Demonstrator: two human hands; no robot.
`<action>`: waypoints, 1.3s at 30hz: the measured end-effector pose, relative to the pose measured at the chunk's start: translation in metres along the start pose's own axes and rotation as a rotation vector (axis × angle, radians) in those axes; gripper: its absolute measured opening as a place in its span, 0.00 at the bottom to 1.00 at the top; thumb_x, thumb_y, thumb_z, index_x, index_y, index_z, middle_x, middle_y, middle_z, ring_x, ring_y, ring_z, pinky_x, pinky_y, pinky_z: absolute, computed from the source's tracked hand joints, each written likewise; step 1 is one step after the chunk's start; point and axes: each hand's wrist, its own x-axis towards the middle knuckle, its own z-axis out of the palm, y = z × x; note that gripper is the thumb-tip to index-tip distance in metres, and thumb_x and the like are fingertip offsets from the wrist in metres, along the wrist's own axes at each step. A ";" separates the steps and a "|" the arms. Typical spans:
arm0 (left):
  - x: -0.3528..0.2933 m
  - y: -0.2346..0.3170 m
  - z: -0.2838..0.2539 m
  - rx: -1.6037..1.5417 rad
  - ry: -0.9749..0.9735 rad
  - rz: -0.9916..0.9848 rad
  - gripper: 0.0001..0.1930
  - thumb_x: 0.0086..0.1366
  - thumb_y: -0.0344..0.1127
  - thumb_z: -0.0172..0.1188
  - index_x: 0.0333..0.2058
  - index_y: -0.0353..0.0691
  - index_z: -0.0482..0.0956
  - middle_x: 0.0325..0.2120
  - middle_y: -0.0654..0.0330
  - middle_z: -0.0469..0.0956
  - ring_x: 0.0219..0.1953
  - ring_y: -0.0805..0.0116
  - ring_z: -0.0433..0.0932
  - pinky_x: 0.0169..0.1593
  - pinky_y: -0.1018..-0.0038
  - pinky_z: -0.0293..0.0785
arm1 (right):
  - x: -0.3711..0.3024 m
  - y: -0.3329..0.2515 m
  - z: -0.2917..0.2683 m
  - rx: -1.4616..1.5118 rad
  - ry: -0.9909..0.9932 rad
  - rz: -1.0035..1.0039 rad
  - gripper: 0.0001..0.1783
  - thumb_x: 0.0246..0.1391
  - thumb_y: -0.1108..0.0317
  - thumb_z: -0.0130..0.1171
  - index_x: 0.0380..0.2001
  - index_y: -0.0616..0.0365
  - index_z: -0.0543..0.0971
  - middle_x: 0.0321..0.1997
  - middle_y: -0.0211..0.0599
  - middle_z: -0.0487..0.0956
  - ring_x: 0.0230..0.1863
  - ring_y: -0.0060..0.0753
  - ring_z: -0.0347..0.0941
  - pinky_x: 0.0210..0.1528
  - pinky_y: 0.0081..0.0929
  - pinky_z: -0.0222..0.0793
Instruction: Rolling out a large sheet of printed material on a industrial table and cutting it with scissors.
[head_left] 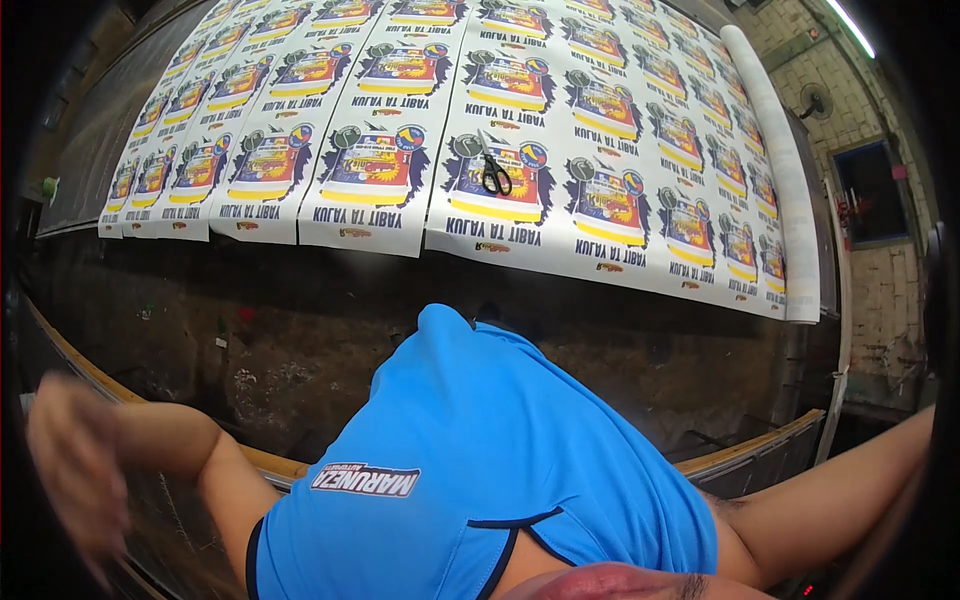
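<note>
A wide white printed sheet (700, 283) covers the table in front of me, with the same colourful picture repeated in rows. On its left side it is cut lengthwise into several strips (360, 232) lying side by side. Black-handled scissors (497, 180) rest on the uncut part, touched by neither hand. My left hand (75, 470) is raised at the far left, well away from the sheet; motion smears its fingers. My right arm (850, 490) reaches out past the right rim of the picture, and the hand on it is hidden.
At the sheet's right end lies a thick white roll (775, 170). The dark table (75, 205) extends left beyond the strips. A wood-edged bench (280, 463) runs close by my body. A fan (815, 100) and a dark blue-framed opening (872, 190) are by the block wall.
</note>
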 end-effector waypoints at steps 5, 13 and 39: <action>-0.085 -0.094 0.034 -0.374 0.827 -0.182 0.04 0.67 0.32 0.54 0.31 0.44 0.74 0.19 0.67 0.70 0.20 0.77 0.69 0.27 0.80 0.67 | 0.007 -0.020 -0.030 -0.010 0.133 -0.072 0.09 0.62 0.62 0.54 0.37 0.55 0.79 0.39 0.33 0.79 0.40 0.25 0.74 0.47 0.26 0.68; -0.209 -0.222 0.181 -0.308 0.759 -1.337 0.10 0.67 0.36 0.55 0.41 0.35 0.75 0.31 0.60 0.78 0.29 0.72 0.79 0.34 0.76 0.77 | -0.003 -0.006 -0.040 0.099 0.354 -0.035 0.10 0.64 0.61 0.54 0.36 0.55 0.79 0.39 0.33 0.79 0.40 0.24 0.74 0.47 0.26 0.68; -0.087 -0.242 0.241 -0.567 0.925 -1.232 0.07 0.76 0.35 0.47 0.40 0.39 0.71 0.28 0.70 0.73 0.30 0.85 0.70 0.37 0.85 0.68 | -0.205 0.113 0.227 0.647 -1.013 0.560 0.21 0.65 0.58 0.56 0.54 0.61 0.77 0.59 0.44 0.74 0.58 0.38 0.70 0.61 0.32 0.64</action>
